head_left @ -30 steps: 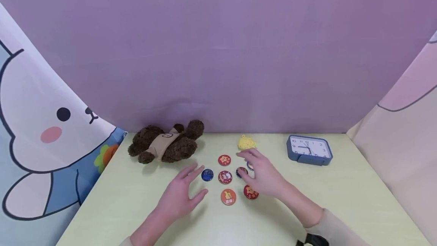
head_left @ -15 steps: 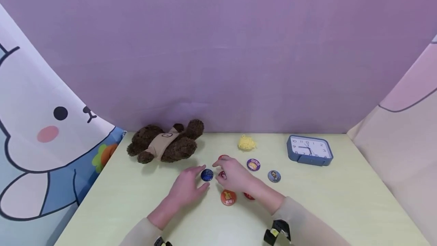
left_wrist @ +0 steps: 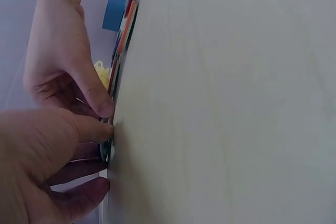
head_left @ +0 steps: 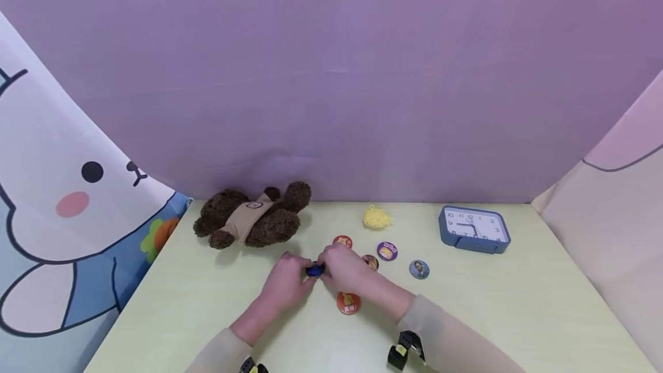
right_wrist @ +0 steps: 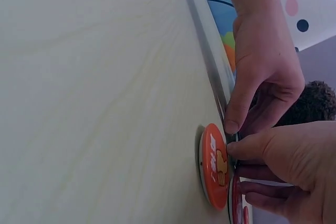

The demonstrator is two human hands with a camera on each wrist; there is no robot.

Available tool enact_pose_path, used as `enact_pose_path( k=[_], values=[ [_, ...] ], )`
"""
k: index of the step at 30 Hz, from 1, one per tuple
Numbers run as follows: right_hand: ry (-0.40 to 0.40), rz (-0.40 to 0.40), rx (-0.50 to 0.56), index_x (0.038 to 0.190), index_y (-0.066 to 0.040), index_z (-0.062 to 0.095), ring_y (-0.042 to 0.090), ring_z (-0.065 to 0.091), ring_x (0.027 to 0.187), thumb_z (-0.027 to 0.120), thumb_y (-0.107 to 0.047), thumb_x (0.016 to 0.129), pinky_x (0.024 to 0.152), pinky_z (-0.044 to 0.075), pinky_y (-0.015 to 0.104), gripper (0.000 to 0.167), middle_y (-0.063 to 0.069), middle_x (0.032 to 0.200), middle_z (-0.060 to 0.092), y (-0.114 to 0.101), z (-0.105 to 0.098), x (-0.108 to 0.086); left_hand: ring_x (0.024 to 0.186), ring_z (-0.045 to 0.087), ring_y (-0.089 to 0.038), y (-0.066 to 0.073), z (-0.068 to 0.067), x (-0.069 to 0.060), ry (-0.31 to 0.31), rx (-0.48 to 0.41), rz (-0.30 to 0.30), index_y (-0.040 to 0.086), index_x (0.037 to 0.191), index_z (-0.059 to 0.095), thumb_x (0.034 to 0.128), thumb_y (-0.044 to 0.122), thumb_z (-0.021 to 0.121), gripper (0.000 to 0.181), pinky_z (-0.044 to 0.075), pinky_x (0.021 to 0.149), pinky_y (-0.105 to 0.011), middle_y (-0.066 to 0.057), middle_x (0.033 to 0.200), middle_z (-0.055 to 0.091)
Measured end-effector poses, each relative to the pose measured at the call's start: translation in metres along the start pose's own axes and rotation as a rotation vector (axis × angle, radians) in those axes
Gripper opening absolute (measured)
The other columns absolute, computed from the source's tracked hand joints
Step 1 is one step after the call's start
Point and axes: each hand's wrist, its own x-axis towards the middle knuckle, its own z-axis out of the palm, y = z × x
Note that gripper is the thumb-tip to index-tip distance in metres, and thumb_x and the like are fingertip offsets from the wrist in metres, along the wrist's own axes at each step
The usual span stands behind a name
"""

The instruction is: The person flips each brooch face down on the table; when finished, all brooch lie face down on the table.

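So both hands are pinching the same blue badge (head_left: 315,270), which is sitting right between their fingertips. The left hand (head_left: 284,282) is reaching in from the lower left, its thumb and fingers closing in on the badge's left edge. The right hand (head_left: 344,268) is mirroring that from the other side, back facing up, forearm slanting in from the lower right. Can't really tell if the badge is lying flat on the table (head_left: 518,304) or lifting a bit. An orange badge (head_left: 349,304) is lying just on the near side of the right hand, a red badge (head_left: 342,240) is peeking out just past it, and a purple badge (head_left: 387,251) is sitting off to its right. Brown plush (head_left: 274,228) is lying beyond the left hand.
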Motion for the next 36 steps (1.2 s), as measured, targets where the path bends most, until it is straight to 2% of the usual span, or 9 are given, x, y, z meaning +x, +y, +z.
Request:
enact_pose_path(
  k=[2, 7, 12, 17, 21, 25, 29, 32, 36],
  values=[
    [0.004, -0.002, 0.027, 0.090, -0.009, 0.081, 0.004, 0.053, 0.069, 0.081, -0.012, 0.091, 0.067, 0.049, 0.018, 0.002, -0.003, 0.078, 0.072, 0.002, 0.000, 0.001, 0.081, 0.069, -0.027, 0.001, -0.001, 0.001, 0.004, -0.014, -0.003, 0.006, 0.097, 0.083, 0.0826, 0.008, 0.088, 0.015, 0.061, 0.079, -0.043, -0.007, 0.089, 0.082],
    [0.045, 0.007, 0.127, 0.097, -0.010, 0.083, 0.005, 0.063, 0.071, 0.074, -0.012, 0.098, 0.069, 0.054, 0.019, 0.009, 0.000, 0.083, 0.079, 0.008, 0.002, 0.002, 0.079, 0.076, -0.023, 0.000, -0.004, 0.001, 0.038, -0.079, -0.055, 0.006, 0.097, 0.083, 0.0892, 0.005, 0.082, 0.008, 0.063, 0.074, -0.034, -0.007, 0.087, 0.082],
    [0.076, 0.049, 0.163, 0.107, -0.006, 0.076, 0.008, 0.065, 0.074, 0.074, -0.011, 0.098, 0.068, 0.055, 0.019, 0.010, 0.004, 0.088, 0.078, 0.009, 0.003, 0.002, 0.075, 0.079, -0.018, -0.003, -0.003, 0.001, 0.070, -0.141, -0.073, 0.004, 0.103, 0.079, 0.0892, 0.003, 0.080, 0.014, 0.064, 0.069, -0.028, -0.008, 0.083, 0.081],
    [0.097, 0.065, 0.143, 0.102, -0.006, 0.073, 0.010, 0.064, 0.077, 0.076, -0.007, 0.094, 0.070, 0.056, 0.022, 0.009, 0.003, 0.085, 0.073, 0.011, 0.002, 0.000, 0.067, 0.072, -0.010, -0.005, -0.001, 0.001, 0.029, -0.170, -0.112, 0.006, 0.104, 0.076, 0.0887, 0.005, 0.081, 0.016, 0.058, 0.063, -0.023, -0.001, 0.077, 0.078],
    [0.127, 0.099, 0.154, 0.104, -0.004, 0.075, 0.014, 0.066, 0.082, 0.076, -0.002, 0.091, 0.077, 0.060, 0.027, 0.014, 0.004, 0.091, 0.073, 0.020, -0.002, -0.004, 0.061, 0.060, -0.001, -0.005, 0.000, 0.003, -0.027, -0.144, -0.134, 0.008, 0.099, 0.075, 0.0882, 0.009, 0.081, 0.012, 0.052, 0.060, -0.021, 0.006, 0.070, 0.070],
    [0.140, 0.168, 0.190, 0.108, -0.002, 0.076, 0.019, 0.069, 0.088, 0.078, -0.001, 0.090, 0.082, 0.064, 0.033, 0.018, 0.008, 0.097, 0.074, 0.034, -0.014, -0.007, 0.062, 0.055, -0.003, -0.001, 0.001, 0.012, -0.040, -0.129, -0.109, 0.006, 0.101, 0.076, 0.0884, 0.010, 0.081, 0.014, 0.051, 0.061, -0.022, 0.006, 0.070, 0.065],
    [0.145, 0.232, 0.162, 0.111, -0.001, 0.076, 0.023, 0.072, 0.092, 0.079, -0.001, 0.090, 0.084, 0.064, 0.036, 0.021, 0.012, 0.102, 0.075, 0.049, -0.022, -0.009, 0.073, 0.066, -0.013, 0.007, 0.004, 0.028, -0.024, -0.130, -0.061, 0.003, 0.108, 0.077, 0.0896, 0.011, 0.081, 0.020, 0.057, 0.068, -0.025, -0.004, 0.084, 0.073],
    [0.143, 0.244, 0.123, 0.111, -0.001, 0.076, 0.025, 0.074, 0.094, 0.078, -0.002, 0.091, 0.084, 0.065, 0.038, 0.020, 0.014, 0.104, 0.077, 0.058, -0.024, -0.010, 0.084, 0.072, -0.021, 0.013, 0.008, 0.041, -0.021, -0.128, -0.051, 0.002, 0.114, 0.077, 0.0904, 0.013, 0.081, 0.027, 0.063, 0.074, -0.031, -0.012, 0.102, 0.078],
    [0.145, 0.234, 0.139, 0.111, 0.001, 0.076, 0.031, 0.075, 0.098, 0.077, -0.002, 0.091, 0.087, 0.065, 0.042, 0.020, 0.017, 0.106, 0.078, 0.062, -0.026, -0.010, 0.092, 0.073, -0.027, 0.015, 0.015, 0.054, -0.028, -0.112, -0.041, 0.001, 0.120, 0.076, 0.0901, 0.012, 0.081, 0.033, 0.064, 0.083, -0.041, -0.016, 0.112, 0.078]
  ],
)
